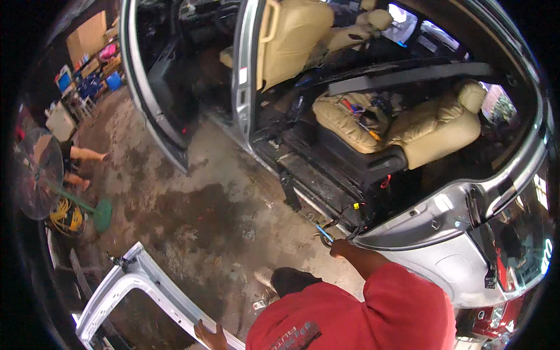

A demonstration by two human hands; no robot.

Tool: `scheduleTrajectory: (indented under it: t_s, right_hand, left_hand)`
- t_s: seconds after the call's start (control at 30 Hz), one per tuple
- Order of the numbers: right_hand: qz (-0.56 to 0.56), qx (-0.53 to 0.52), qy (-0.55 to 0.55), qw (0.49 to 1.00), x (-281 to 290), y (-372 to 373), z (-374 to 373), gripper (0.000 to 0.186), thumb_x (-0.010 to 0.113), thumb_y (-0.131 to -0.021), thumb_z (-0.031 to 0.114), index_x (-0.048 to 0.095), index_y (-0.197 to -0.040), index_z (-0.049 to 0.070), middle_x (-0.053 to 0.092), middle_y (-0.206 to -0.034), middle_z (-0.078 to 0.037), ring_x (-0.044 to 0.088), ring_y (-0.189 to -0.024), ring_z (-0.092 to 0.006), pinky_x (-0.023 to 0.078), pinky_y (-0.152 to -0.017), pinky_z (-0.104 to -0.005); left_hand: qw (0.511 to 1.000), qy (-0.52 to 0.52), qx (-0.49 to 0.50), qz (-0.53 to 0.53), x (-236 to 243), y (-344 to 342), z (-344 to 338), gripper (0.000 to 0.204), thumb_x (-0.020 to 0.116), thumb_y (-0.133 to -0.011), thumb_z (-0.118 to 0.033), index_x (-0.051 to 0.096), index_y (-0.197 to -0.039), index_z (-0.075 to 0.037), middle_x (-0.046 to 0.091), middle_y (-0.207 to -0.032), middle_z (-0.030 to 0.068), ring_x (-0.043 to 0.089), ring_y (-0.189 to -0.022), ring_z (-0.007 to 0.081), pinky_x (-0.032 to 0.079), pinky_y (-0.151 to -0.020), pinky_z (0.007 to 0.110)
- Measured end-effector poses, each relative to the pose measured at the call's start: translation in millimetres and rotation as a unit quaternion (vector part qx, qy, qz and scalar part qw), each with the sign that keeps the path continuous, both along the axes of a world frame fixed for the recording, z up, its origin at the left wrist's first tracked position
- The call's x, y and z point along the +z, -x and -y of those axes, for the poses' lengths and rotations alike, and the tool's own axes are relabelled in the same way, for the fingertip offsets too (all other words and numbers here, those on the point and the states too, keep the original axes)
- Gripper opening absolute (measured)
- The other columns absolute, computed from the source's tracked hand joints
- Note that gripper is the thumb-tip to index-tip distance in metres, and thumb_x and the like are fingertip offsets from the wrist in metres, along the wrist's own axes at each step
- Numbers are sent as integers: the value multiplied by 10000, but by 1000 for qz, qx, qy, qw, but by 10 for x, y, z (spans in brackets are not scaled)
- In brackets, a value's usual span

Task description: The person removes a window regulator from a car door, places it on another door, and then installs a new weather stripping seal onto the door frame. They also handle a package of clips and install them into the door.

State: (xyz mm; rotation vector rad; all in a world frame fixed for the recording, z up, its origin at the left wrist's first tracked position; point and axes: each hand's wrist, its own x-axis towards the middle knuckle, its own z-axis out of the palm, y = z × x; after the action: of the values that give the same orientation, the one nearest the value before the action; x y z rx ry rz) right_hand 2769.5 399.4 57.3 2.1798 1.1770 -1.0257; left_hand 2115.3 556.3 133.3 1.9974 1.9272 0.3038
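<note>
My right hand [339, 248] is closed around a slim blue-handled tool [325, 233], whose kind I cannot make out. It is beside the car's lower rear door opening, next to dark wiring and a small yellow tag [357, 206]. At the lower edge, my left hand [211, 335] has its fingers apart against a detached silver car door [169, 294]; part of that hand is cut off. The silver car [449, 265] fills the right, with its doorway exposed. Inside, beige seats [431, 137] carry loose tools, among them an orange-handled screwdriver [371, 133].
An opened front door [153, 111] hangs at upper left. A standing fan with a green base [102, 216], a coiled yellow cable [67, 217] and a person's bare legs [87, 154] are at far left. Stained concrete floor [210, 216] lies between. A grey trim panel [408, 77] spans the cabin.
</note>
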Motion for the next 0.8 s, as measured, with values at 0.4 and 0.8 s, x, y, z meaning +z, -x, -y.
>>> scheduleTrajectory:
  t_s: [0.4,0.8]
  right_hand:
    - [-105,-92,-80,987,-574,-455,-108,373,609,-924,390,784,-1032,79,761,-927,-183,726,-919,-370,572,-817,-487]
    - [85,-378,-204,899,-674,-2113,328,280,670,-923,371,723,-885,99,721,-771,-126,708,-742,-288,548,-678,-460]
  left_hand:
    - [981,-67,-36,179,811,-1718,-2432,775,793,-835,-119,433,-1498,57,467,-1516,259,409,-1430,428,330,-1199,515]
    - [955,-268,-94,90,2208,-3538,-6076,657,694,-989,-293,465,-1497,55,510,-1526,233,497,-1406,359,407,-1143,426]
